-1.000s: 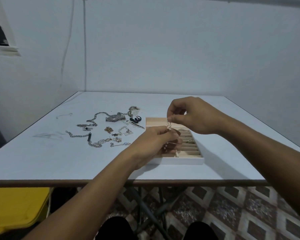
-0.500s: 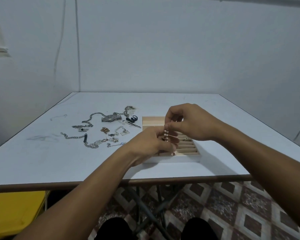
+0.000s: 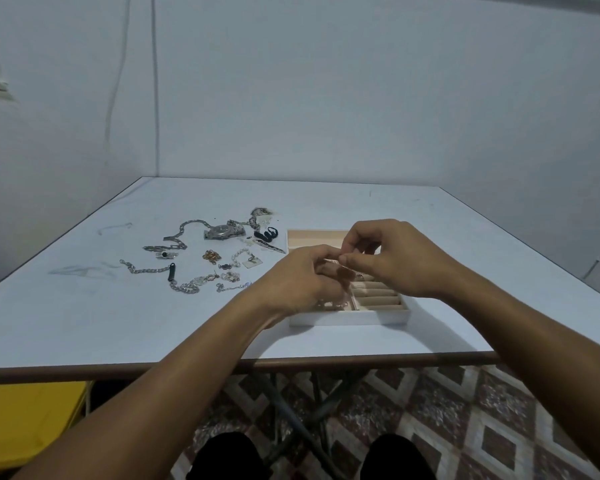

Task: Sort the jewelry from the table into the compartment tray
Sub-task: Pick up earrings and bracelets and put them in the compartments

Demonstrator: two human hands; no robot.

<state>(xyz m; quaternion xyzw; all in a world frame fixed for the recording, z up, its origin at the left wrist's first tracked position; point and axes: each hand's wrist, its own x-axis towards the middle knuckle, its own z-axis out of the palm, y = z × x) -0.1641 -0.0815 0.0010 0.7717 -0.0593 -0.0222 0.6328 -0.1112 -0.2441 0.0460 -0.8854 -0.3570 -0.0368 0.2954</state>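
A beige compartment tray (image 3: 368,315) with ring rolls sits on the white table (image 3: 84,323) near its front edge. My left hand (image 3: 298,282) and my right hand (image 3: 392,258) meet just above the tray's left half, fingertips together, pinching a small pearl-beaded piece that is almost wholly hidden between them. Left of the tray lies loose jewelry: a silver watch (image 3: 224,232), a thick silver chain (image 3: 179,233), a silver bracelet (image 3: 146,270), a gold piece (image 3: 211,256), a pearl bracelet (image 3: 239,256) and black clips (image 3: 266,233).
The table's brown front edge (image 3: 118,370) runs across the view. A yellow object (image 3: 25,424) sits below it at the left, with table legs and patterned floor tiles underneath. White walls stand behind the table.
Both hands have come closer together and slightly lower over the tray; the pearl piece, visible hanging between the fingers before, is now mostly hidden by them.
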